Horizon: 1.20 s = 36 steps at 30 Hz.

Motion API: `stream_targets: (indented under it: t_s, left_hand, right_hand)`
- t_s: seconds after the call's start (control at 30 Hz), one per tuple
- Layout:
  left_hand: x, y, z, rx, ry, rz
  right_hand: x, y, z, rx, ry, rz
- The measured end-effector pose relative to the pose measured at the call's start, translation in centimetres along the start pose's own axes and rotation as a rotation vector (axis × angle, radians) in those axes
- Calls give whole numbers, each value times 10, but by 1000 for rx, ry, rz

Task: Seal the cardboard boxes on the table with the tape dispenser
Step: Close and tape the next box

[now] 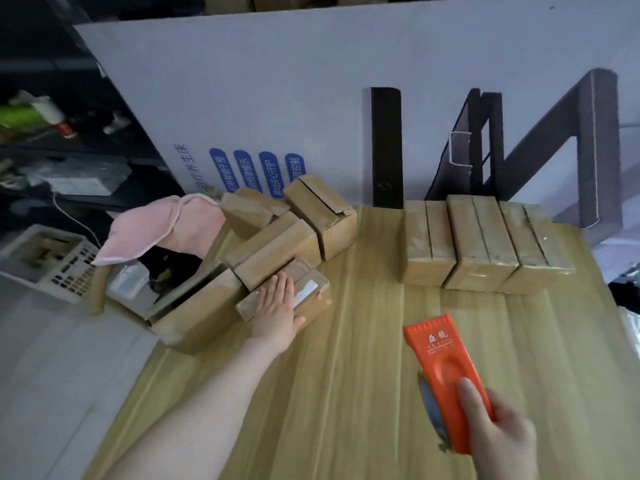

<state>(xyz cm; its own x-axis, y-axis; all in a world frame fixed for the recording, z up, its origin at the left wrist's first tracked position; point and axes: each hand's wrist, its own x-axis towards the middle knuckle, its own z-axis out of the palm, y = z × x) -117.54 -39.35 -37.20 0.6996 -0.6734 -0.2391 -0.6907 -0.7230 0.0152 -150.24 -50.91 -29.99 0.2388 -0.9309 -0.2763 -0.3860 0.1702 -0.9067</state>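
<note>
- Wood-grain table (346,393) backed by a big white printed board (311,81); dark shelves stand off to the left.
- Loose boxes are piled at the table's left edge, with a pink cloth (162,226) draped behind them.
- Three more boxes (481,244) stand in a neat row at the far right. Their tops look glossy, so they are probably already taped.
- The nearest box (311,294) of the pile is the one in hand. It sits at the pile's front, long axis slanting from near-left to far-right.
- The left hand (277,311) lies on that box, fingers straight and flat on its top, thumb out along the near side. It presses rather than grips.
- The right hand (498,434) is wrapped round the rear of the orange dispenser (440,355), thumb on top. It is held low over the table, well apart from the box.
- The box lies ahead and to the left of the dispenser, whose toothed front already points away from the person and slightly left.
- The left hand is the nearer one, so it will likely pull the box to the clear middle, or the dispenser must travel forward-left.
- For a seam pass, the dispenser should line up with the box's slanted long axis.
</note>
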Motion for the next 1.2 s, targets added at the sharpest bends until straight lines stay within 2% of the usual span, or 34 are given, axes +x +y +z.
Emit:
stream_targets:
  t_s: [0.13, 0.5, 0.63, 0.7, 0.77, 0.9, 1.0, 1.1, 1.2]
  left_hand:
    - [-13, 10, -6, -42, -36, 124]
    - [-137, 97, 46, -2, -36, 863]
    - [-159, 110, 51, 8, -87, 996]
    - [-158, 114, 34, -188, -196, 952]
    - [-158, 121, 6, -510, -303, 786]
    - [-163, 139, -56, -1030, -256, 384]
    - [-169, 142, -95, -1417, -272, 231]
    - [-181, 137, -125, -1532, -243, 280]
    - [-193, 136, -140, -1443, -249, 334]
  right_hand:
    - [-27, 5, -3, 79, 26, -11]
    - [-85, -2, -44, 152, 44, -61]
    - [-92, -6, -60, 113, 42, -92]
    - [-95, -9, -67, 110, 35, -124]
    - [-97, -14, -72, 103, 18, -152]
    - [-96, -25, -81, 62, -32, -194]
    - [-94, -37, -87, 39, -85, -220]
    - [-92, -46, -91, -1, -126, -252]
    - [-89, -50, -92, -57, -147, -293]
